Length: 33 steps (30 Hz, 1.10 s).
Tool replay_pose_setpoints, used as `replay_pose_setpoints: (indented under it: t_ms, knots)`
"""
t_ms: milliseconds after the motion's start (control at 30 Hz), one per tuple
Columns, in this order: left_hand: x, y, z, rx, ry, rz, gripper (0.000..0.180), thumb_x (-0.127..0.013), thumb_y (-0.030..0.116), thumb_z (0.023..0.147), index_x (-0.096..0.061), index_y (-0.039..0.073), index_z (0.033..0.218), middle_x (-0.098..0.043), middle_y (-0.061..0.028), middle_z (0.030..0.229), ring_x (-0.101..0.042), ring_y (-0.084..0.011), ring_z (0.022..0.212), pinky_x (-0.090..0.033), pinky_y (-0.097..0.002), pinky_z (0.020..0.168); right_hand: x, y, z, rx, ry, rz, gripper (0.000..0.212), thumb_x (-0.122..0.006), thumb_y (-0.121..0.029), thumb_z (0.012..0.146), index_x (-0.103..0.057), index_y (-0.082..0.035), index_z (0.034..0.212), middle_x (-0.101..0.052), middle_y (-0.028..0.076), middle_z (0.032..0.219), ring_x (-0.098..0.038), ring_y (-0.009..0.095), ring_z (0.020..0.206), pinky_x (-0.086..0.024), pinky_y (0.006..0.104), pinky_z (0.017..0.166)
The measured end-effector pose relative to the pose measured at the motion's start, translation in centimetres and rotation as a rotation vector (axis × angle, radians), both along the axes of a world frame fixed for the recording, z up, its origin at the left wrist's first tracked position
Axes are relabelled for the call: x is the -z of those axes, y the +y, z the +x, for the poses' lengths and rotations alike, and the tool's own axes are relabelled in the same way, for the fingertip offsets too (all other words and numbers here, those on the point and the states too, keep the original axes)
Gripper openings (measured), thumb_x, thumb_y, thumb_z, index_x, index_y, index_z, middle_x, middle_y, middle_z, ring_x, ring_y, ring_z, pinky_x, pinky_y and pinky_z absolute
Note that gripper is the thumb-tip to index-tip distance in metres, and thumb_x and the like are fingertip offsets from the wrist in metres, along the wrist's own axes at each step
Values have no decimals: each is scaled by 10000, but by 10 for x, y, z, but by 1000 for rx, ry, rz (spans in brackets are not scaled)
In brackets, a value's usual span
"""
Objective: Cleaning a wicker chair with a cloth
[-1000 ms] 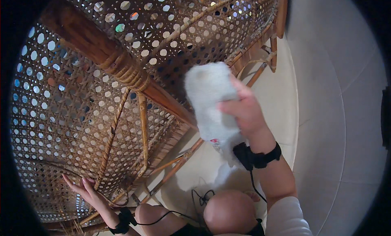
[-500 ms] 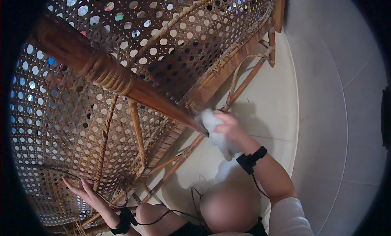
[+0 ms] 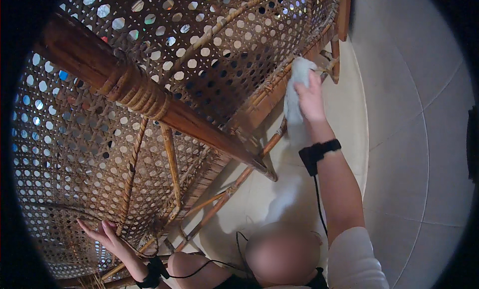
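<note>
The right hand (image 3: 310,97) pinches a white cloth (image 3: 295,102) against the chair (image 3: 209,54) frame's far edge. The left hand (image 3: 107,239), fingers spread, rests flat on the cane weave.

The cloth (image 3: 295,102) is white and soft, bunched into a long crumpled wad. Its upper end is pressed against the chair (image 3: 209,64) frame near the far corner, where the wooden rail meets the woven panel; the rest hangs down from there, loose and slightly folded, toward the pale floor. The right hand (image 3: 310,97) lies over its upper part, fingers (image 3: 302,87) spread on the fabric. The chair is brown rattan, tipped over, with open cane weave across its panels, thick wrapped poles and thin diagonal struts. The left hand (image 3: 107,236) rests flat against the weave at the lower edge.
</note>
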State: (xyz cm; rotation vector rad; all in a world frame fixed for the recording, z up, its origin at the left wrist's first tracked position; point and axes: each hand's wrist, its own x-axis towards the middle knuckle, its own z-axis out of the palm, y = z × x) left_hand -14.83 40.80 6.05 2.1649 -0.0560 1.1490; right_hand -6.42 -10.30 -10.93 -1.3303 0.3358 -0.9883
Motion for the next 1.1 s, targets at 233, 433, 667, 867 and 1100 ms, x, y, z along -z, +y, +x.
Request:
replay_pose_setpoints:
  t_ms: [233,433,667,867,1100]
  knots:
    - [2,8,2,-21,7,-2,635,-504,292,922,-164,163,1442,-442,-64,1152,-430,-164,890,-374,-301,839,34,34,8,186,129,-495,467,-550,-55,709,-446,39,1154,-366,217,1202,-405,367,1115,-311,348,989]
    - [-1,15,2,-15,-17,79,608,-487,252,934,-167,153,1441,-442,-59,1124,-427,-158,868,-370,-293,839,41,15,-12,-146,88,-304,418,-530,-42,680,-506,60,1085,-419,172,1132,-428,334,1088,-336,327,962]
    - [-2,-2,-4,31,22,0,611,-483,207,935,-150,151,1444,-475,-38,880,-390,-133,760,-360,-260,748,-42,1,8,350,298,-748,384,-522,13,689,-575,-32,1066,-441,157,1139,-444,355,1073,-414,397,895]
    - [-5,-16,-7,13,24,10,620,-483,210,933,-140,146,1446,-463,-38,812,-404,-137,758,-356,-268,749,-55,17,-7,281,451,-952,332,-529,20,701,-591,-52,1019,-456,132,1094,-453,337,1063,-444,416,844]
    - [-3,-12,-4,13,24,-10,629,-497,223,927,-149,145,1445,-465,-38,827,-408,-139,783,-352,-272,782,-35,3,-16,-46,220,-751,399,-522,71,669,-583,-37,1048,-488,103,1137,-483,258,1089,-456,364,862]
